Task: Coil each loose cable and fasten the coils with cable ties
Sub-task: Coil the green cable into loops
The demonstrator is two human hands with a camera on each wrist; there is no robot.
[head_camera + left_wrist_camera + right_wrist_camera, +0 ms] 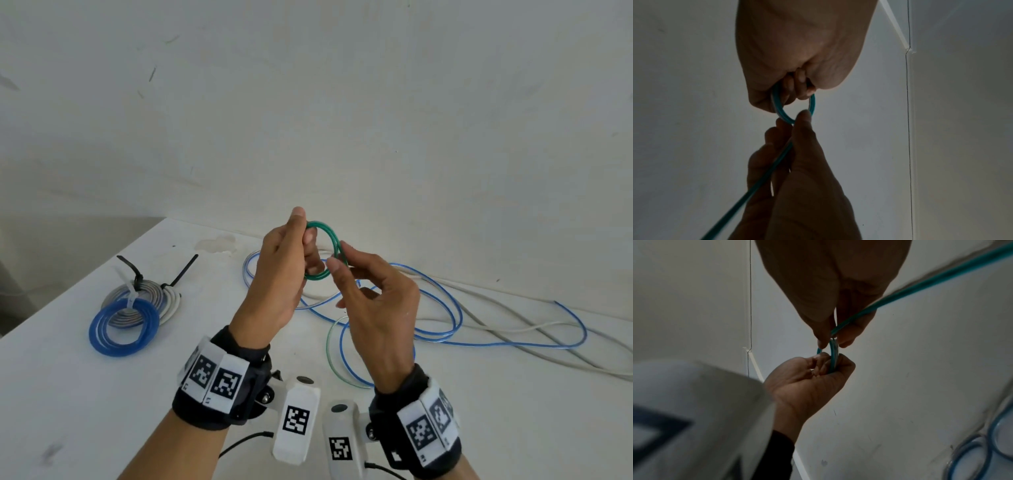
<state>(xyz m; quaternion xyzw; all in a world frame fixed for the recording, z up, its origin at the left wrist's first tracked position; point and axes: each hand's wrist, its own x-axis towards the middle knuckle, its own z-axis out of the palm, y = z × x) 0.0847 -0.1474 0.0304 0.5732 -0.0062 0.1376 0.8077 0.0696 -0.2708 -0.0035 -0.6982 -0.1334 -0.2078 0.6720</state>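
Note:
Above the white table (85, 394) my left hand (305, 226) grips a small coil of green cable (330, 234) between thumb and curled fingers. My right hand (339, 257) pinches the coil's near side with thumb and index finger. In the left wrist view the coil (784, 116) hangs below my left hand (797, 87), and the green tail (756, 186) runs through my right hand's fingers (803, 118). In the right wrist view the tail (920, 283) slants away to the upper right. The rest of the green cable (329, 346) lies loose on the table.
At the left lie a blue coil (123, 329), a grey coil (140, 291) and a white coil (174, 301), fastened with a white tie and black cable ties (181, 272). A loose blue cable (452, 325) and a grey-white cable (513, 330) sprawl across the right side.

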